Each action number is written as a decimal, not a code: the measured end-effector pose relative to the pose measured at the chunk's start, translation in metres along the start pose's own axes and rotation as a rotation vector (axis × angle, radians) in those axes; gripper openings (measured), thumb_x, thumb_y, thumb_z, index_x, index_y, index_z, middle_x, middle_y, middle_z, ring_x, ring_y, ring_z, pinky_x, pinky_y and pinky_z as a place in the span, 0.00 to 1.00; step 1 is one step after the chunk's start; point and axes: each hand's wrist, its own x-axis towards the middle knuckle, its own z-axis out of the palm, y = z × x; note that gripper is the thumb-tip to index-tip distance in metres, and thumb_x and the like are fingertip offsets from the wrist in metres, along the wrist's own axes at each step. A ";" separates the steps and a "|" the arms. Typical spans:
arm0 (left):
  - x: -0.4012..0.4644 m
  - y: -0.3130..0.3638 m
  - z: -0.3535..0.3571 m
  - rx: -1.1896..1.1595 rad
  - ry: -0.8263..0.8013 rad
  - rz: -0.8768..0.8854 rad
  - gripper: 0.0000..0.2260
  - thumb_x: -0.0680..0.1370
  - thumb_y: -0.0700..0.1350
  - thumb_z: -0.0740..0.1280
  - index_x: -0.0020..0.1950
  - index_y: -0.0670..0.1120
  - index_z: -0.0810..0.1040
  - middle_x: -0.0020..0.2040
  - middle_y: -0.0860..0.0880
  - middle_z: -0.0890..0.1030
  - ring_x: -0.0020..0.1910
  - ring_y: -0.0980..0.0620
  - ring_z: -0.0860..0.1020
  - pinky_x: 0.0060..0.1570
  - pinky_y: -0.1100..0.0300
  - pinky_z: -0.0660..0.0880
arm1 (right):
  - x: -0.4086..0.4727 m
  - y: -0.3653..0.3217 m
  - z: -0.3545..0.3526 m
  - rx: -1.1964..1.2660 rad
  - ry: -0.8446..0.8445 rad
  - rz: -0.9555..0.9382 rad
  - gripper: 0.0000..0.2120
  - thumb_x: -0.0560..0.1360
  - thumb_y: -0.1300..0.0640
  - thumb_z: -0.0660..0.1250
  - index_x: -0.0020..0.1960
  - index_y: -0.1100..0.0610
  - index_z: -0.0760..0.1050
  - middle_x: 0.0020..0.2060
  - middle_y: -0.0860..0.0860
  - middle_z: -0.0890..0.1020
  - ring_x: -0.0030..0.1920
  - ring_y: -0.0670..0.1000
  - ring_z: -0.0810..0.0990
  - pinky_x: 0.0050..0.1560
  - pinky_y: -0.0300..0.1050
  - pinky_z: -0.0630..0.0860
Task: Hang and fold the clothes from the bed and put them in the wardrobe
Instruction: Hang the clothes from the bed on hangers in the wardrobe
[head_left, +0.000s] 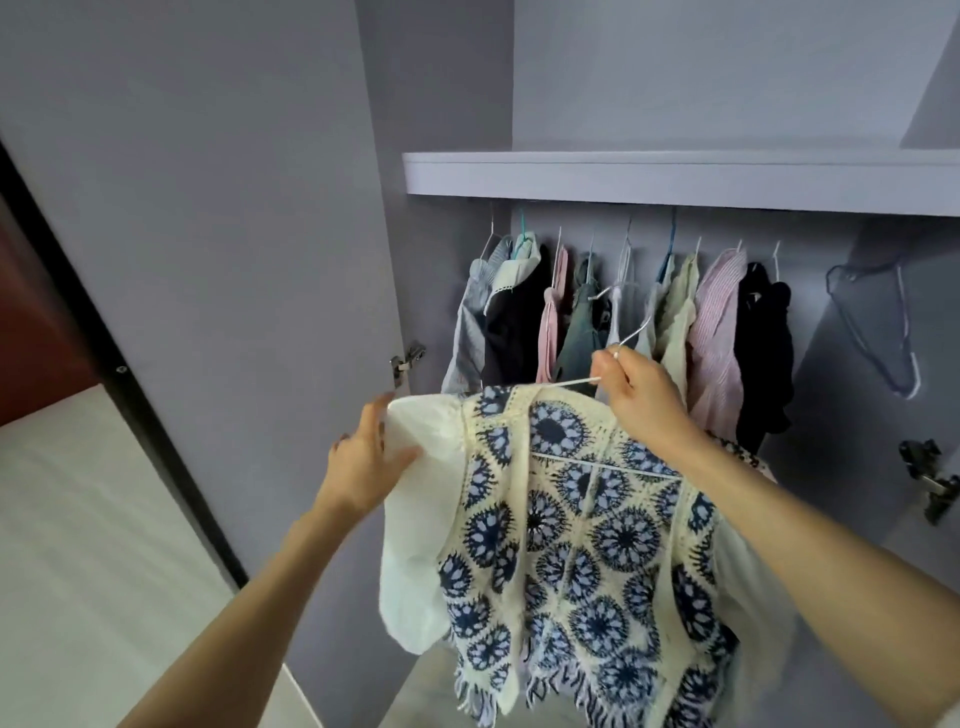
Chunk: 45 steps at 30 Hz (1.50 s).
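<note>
A cream crochet top (576, 525) with blue flower rounds and white sleeves hangs on a white hanger (621, 340). My right hand (639, 395) grips the hanger at its neck and holds it up in front of the open wardrobe. The hanger's hook points up toward the hanging clothes. My left hand (366, 457) holds the top's white left sleeve (415, 431) at the shoulder. Inside the wardrobe, several garments (628, 322) hang in a row under the shelf (675, 179).
The wardrobe's left door (218, 218) stands open beside me, with a hinge (405, 361) on its edge. An empty grey hanger (883, 322) hangs at the right end of the row. A second hinge (930, 478) sticks out at the right. A pale bed surface (78, 545) lies at lower left.
</note>
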 end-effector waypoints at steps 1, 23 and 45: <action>0.002 -0.002 0.000 -0.025 0.035 -0.022 0.18 0.77 0.45 0.66 0.66 0.45 0.70 0.46 0.46 0.79 0.53 0.42 0.78 0.53 0.52 0.70 | 0.000 0.002 -0.003 -0.012 0.014 -0.005 0.16 0.81 0.54 0.55 0.36 0.56 0.68 0.28 0.52 0.71 0.33 0.55 0.72 0.38 0.50 0.67; -0.003 0.056 0.048 0.163 0.123 0.547 0.19 0.78 0.56 0.54 0.58 0.48 0.80 0.48 0.51 0.82 0.47 0.48 0.78 0.52 0.50 0.70 | -0.007 0.000 -0.018 -0.094 -0.075 0.008 0.16 0.81 0.55 0.56 0.34 0.51 0.64 0.27 0.44 0.68 0.31 0.49 0.68 0.39 0.50 0.67; -0.007 0.077 0.052 0.063 0.012 0.635 0.19 0.77 0.50 0.53 0.59 0.47 0.79 0.51 0.51 0.83 0.51 0.51 0.79 0.61 0.50 0.68 | -0.022 -0.016 -0.013 0.039 -0.143 0.048 0.16 0.80 0.54 0.59 0.36 0.60 0.65 0.29 0.51 0.66 0.30 0.48 0.63 0.32 0.39 0.60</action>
